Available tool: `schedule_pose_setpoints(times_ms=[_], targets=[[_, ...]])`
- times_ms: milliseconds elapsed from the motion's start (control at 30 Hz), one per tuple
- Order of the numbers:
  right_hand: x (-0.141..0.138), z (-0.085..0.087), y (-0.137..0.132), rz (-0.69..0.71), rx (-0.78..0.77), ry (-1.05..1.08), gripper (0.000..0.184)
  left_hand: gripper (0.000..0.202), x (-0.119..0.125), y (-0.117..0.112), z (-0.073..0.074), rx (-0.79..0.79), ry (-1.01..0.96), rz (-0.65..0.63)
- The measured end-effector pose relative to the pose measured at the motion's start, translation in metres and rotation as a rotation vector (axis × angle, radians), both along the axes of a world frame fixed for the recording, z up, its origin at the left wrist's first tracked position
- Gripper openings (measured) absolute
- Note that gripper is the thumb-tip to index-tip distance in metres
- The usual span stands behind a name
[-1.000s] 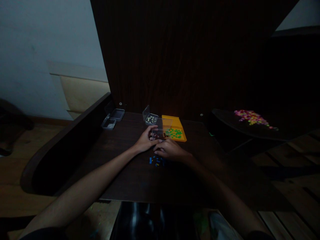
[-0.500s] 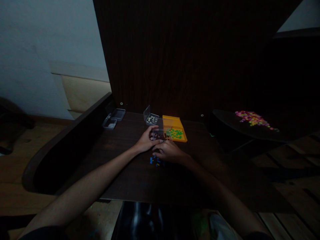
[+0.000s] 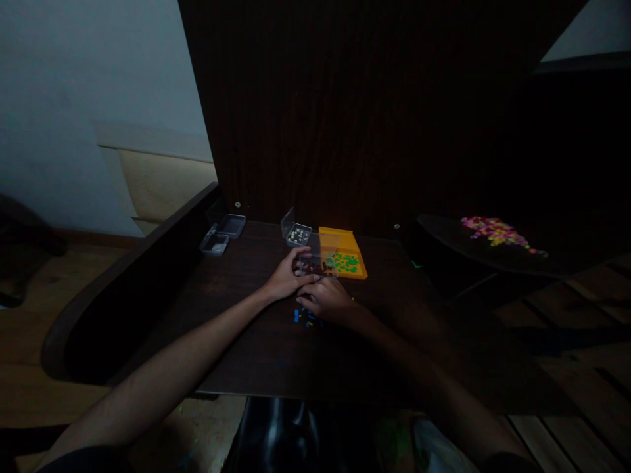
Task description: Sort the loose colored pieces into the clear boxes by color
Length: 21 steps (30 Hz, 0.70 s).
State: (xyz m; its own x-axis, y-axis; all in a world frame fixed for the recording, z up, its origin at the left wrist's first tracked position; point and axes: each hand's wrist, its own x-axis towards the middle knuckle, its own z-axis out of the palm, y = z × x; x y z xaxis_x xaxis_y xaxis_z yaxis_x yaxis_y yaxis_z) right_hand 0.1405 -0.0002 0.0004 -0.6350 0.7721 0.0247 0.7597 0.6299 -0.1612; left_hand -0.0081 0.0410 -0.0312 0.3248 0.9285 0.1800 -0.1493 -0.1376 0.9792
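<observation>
Left hand (image 3: 288,276) — gripping a clear box (image 3: 318,260) of small dark pieces, lid raised. Right hand (image 3: 326,297) — fingers curled near the box's front edge, contents hidden, cannot tell. Blue pieces (image 3: 296,316) just below, on the table (image 3: 246,341). Behind the box, an orange tray (image 3: 344,240) with green pieces (image 3: 349,263).

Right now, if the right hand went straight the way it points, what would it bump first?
Probably the left hand, the one holding a clear box. The right hand points forward and leftward, toward it. They look very close, maybe touching, but the dim picture hides the exact gap.
</observation>
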Motion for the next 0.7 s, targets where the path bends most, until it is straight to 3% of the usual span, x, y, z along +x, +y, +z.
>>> schedule_pose_setpoints(times_ms=[267, 700], targets=[[-0.0035, -0.0026, -0.0026, -0.048, 0.013, -0.036, 0.032, 0.069, 0.0002, 0.0012, -0.001, -0.009, -0.012, 0.0], [-0.0018, -0.007, -0.0013, -0.034, 0.042, -0.066, 0.029, 0.069, 0.0, 0.0005, -0.001, -0.002, -0.011, 0.011]])
